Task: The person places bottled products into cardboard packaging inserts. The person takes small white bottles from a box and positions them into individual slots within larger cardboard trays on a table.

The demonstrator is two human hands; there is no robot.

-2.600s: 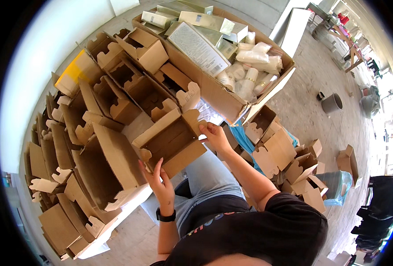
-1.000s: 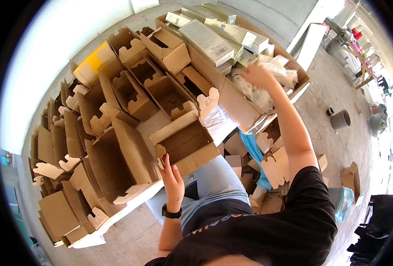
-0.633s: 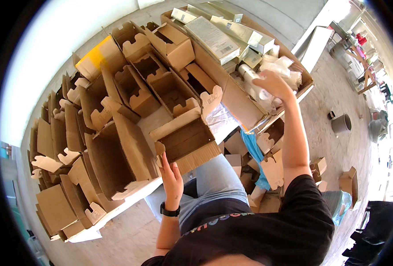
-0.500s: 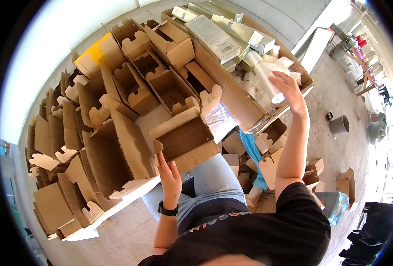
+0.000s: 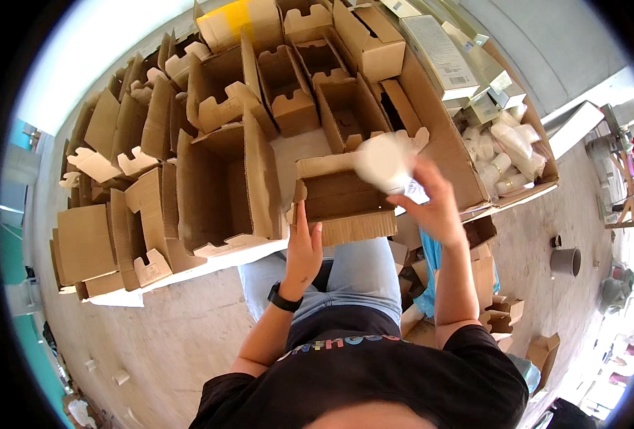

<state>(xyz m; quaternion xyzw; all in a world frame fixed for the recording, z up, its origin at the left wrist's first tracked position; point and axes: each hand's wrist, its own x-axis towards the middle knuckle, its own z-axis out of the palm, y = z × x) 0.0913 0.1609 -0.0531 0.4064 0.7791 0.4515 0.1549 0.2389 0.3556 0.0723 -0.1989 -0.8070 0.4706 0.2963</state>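
The left hand (image 5: 305, 249) rests straight, unclenched fingers against the left side of the small open box (image 5: 338, 196), probably bracing it; the right hand (image 5: 435, 200) grasps a white round-ended piece (image 5: 385, 163), too blurred to define, above the box's far right part. Far right, a large carton (image 5: 442, 146) keeps wrapped white pieces (image 5: 513, 143) within reach, while open cartons (image 5: 262, 179) stand mouth-up at left.

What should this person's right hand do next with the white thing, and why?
Probably lower the blurred white rounded object into the open brown cardboard box: the right hand holds it at the box's far right corner in view, while the left hand rests against its left side.
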